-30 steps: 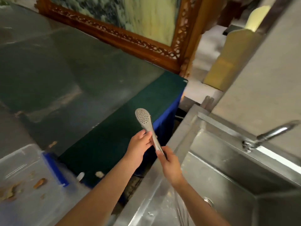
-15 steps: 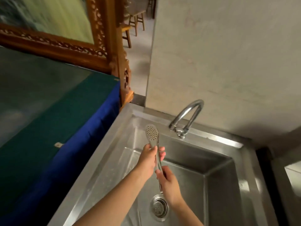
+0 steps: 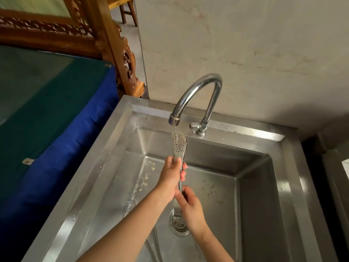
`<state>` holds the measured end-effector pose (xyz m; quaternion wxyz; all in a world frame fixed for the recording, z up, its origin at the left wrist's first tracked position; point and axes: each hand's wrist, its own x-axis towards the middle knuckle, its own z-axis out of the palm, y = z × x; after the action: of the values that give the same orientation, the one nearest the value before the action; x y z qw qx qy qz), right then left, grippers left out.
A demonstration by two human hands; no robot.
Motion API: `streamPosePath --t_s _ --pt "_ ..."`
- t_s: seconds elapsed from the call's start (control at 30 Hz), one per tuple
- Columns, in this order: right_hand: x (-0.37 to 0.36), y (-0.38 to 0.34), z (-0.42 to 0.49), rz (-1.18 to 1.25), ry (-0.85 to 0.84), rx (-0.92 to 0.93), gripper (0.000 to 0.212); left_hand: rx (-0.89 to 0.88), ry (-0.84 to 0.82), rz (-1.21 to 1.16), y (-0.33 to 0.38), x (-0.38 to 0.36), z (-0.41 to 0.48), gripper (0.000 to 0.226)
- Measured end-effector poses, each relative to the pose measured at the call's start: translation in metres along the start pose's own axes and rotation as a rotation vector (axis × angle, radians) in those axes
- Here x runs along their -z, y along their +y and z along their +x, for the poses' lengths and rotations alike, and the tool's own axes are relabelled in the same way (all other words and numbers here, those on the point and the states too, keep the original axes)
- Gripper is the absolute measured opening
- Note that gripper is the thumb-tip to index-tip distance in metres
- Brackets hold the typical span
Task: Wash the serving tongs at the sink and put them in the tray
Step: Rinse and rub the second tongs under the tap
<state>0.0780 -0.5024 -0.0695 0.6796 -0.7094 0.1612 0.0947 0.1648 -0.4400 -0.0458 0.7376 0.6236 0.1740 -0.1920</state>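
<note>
The metal serving tongs [image 3: 178, 143] stand nearly upright over the steel sink [image 3: 120, 148], their perforated head just under the spout of the curved tap [image 3: 198, 86]. A thin stream of water falls from the spout onto the head. My left hand [image 3: 171, 176] grips the tongs just below the head, fingers curled round the arms. Lower down, my right hand [image 3: 190, 207] holds the handle end above the round drain [image 3: 178, 224]. No tray is in view.
The tap's lever [image 3: 194, 126] sits on the sink's back ledge by a bare concrete wall. Food specks lie on the sink floor. Left of the sink stands a table under green and blue cloth [image 3: 47, 110], with a carved wooden frame [image 3: 113, 44] behind it.
The view has swung right from the table to the sink. Both hands carried the tongs over the basin and raised the head under the spout, where water now runs.
</note>
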Motion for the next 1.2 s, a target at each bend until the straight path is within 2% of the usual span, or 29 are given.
streamPosePath --t_s 0.1,0.2,0.3,0.47,0.5,0.6,0.63,0.73,0.8,0.87,0.93,0.97,1.03,1.13,1.2 --pt "0.01 0.007 0.007 -0.032 -0.081 -0.02 0.02 -0.057 0.002 0.048 -0.002 0.005 0.002 0.02" --pt "0.024 0.003 0.03 0.001 0.004 -0.018 0.024 -0.11 0.012 0.17 -0.004 0.018 0.006 0.022" --pt "0.028 -0.02 0.062 0.015 0.061 0.059 0.025 -0.154 0.01 0.288 -0.009 0.029 0.008 0.022" --pt "0.007 -0.059 0.105 -0.216 -0.052 0.303 0.055 -0.223 0.029 0.405 -0.016 0.037 0.007 0.026" --pt "0.004 -0.063 0.111 -0.267 -0.049 0.339 0.051 -0.217 0.04 0.394 -0.015 0.038 0.007 0.028" --pt "-0.005 -0.068 0.119 -0.333 0.027 0.387 0.02 -0.213 0.083 0.388 -0.013 0.045 0.009 0.031" --pt "-0.007 -0.068 0.121 -0.343 0.066 0.387 0.019 -0.231 0.088 0.409 -0.012 0.047 0.008 0.032" --pt "-0.013 -0.07 0.123 -0.233 0.119 0.315 0.041 -0.309 0.107 0.489 -0.011 0.054 0.007 0.031" --pt "-0.014 -0.073 0.121 -0.185 0.055 0.303 0.035 -0.332 0.13 0.515 -0.009 0.057 0.008 0.029" --pt "-0.013 -0.07 0.118 -0.237 -0.116 0.35 0.013 -0.322 0.153 0.489 -0.007 0.06 0.01 0.027" --pt "-0.009 -0.064 0.119 -0.321 -0.199 0.386 0.033 -0.312 0.152 0.479 -0.005 0.063 0.013 0.024" --pt "-0.008 -0.064 0.119 -0.351 -0.181 0.392 0.033 -0.314 0.139 0.483 -0.005 0.063 0.013 0.025" --pt "-0.009 -0.068 0.119 -0.349 -0.072 0.397 0.015 -0.323 0.105 0.481 -0.007 0.062 0.013 0.027" --pt "-0.013 -0.073 0.119 -0.214 0.135 0.372 0.037 -0.308 0.07 0.441 -0.009 0.057 0.01 0.03" --pt "-0.01 -0.073 0.118 -0.21 0.106 0.328 0.034 -0.302 0.076 0.435 -0.01 0.056 0.01 0.031"
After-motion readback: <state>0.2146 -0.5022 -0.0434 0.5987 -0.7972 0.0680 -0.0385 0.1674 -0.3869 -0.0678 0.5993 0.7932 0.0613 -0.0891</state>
